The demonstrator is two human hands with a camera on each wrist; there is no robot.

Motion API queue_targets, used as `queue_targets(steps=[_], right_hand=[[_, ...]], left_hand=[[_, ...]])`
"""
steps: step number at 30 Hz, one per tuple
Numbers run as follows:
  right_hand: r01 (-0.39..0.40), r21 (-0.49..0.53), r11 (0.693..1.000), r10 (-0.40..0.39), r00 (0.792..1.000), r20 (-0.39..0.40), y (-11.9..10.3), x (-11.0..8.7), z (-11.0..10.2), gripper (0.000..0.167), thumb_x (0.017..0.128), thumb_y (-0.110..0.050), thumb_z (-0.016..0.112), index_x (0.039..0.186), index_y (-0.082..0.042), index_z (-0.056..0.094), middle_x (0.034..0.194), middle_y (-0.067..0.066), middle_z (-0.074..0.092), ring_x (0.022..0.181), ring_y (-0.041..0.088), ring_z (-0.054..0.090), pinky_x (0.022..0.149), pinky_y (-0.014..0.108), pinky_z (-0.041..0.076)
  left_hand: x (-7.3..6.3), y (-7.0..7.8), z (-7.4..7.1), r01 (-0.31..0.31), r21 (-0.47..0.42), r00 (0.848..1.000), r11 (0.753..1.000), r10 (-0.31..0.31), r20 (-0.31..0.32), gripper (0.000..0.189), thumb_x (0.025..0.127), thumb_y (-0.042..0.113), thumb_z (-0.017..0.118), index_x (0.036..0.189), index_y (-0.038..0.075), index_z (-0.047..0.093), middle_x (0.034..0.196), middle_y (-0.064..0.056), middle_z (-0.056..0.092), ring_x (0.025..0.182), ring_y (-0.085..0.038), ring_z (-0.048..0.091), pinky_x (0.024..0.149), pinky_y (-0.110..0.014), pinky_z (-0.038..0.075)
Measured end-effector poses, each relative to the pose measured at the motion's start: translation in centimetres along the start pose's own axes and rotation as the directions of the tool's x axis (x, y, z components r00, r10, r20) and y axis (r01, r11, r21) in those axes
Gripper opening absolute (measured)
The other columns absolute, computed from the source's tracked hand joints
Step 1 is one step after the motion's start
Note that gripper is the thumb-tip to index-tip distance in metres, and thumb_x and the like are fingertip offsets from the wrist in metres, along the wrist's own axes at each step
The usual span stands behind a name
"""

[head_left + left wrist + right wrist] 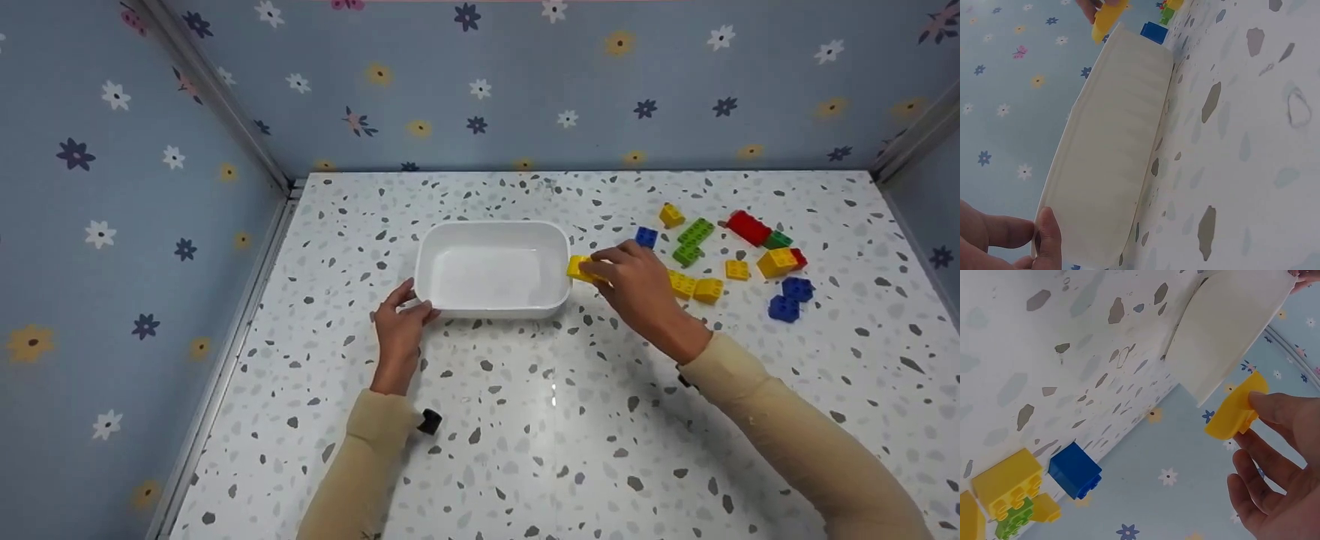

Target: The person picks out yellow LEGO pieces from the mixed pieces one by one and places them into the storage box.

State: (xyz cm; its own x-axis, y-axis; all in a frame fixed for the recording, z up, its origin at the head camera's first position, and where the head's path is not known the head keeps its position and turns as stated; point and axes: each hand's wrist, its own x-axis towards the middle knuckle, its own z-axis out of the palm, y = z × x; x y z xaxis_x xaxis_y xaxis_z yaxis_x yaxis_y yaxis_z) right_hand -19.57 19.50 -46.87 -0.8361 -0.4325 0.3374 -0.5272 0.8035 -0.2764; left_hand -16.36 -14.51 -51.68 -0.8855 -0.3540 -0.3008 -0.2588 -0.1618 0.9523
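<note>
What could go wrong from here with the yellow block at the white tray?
The right hand pinches the yellow block between thumb and fingertips near the tray's right rim; a slip might drop it outside.

A bump against that rim could swivel the tray, since the left hand steadies only the opposite end.

Drawing back low, the right hand might knock the nearby blue block.
</note>
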Motion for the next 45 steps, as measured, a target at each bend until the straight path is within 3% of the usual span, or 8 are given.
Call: queue_targets(steps=[15,28,35,45], right_hand=[[0.069,0.006,0.998,-0.069,0.998,0.008,-1.5,2.5,1.4,0.022,0.092,-0.004,0.082,0.113,-0.008,0.083,0.116,0.014,0.078,0.1,0.034,0.063,0.088,0.048,0.06],[0.12,-0.016,0.993,-0.118,0.987,0.11,-2.2,4.1,2.4,0.024,0.093,-0.001,0.08,0.116,-0.009,0.083,0.115,0.014,0.078,0.102,0.033,0.063,0.091,0.045,0.061],[0.169,-0.015,0.986,-0.165,0.976,0.143,-2.6,4.6,2.9,0.023,0.093,-0.001,0.08,0.114,-0.008,0.084,0.113,0.014,0.078,0.101,0.033,0.064,0.093,0.048,0.061],[0.175,0.001,0.985,-0.171,0.963,0.21,-3.1,5.3,3.7,0.025,0.09,0.002,0.081,0.112,-0.008,0.084,0.113,0.012,0.079,0.101,0.032,0.063,0.092,0.047,0.06]], left_hand=[[-0.1,0.2,0.2,-0.003,0.001,1.0,1.0,0.003,0.004,0.057,0.098,-0.011,0.062,0.153,-0.001,0.051,0.136,-0.021,0.05,0.1,-0.02,0.067,0.086,-0.021,0.065],[0.0,0.2,0.1,0.001,-0.017,1.0,1.0,-0.001,0.005,0.059,0.097,-0.012,0.061,0.154,-0.003,0.05,0.136,-0.022,0.05,0.101,-0.022,0.067,0.085,-0.02,0.065],[-0.1,0.2,0.1,0.004,-0.02,1.0,1.0,-0.003,0.007,0.058,0.098,-0.012,0.061,0.154,-0.002,0.05,0.137,-0.023,0.051,0.11,-0.032,0.066,0.085,-0.02,0.065],[0.0,0.1,0.0,-0.001,-0.039,1.0,0.999,0.001,0.008,0.058,0.097,-0.014,0.061,0.153,-0.004,0.05,0.134,-0.023,0.05,0.099,-0.023,0.067,0.083,-0.02,0.065]])
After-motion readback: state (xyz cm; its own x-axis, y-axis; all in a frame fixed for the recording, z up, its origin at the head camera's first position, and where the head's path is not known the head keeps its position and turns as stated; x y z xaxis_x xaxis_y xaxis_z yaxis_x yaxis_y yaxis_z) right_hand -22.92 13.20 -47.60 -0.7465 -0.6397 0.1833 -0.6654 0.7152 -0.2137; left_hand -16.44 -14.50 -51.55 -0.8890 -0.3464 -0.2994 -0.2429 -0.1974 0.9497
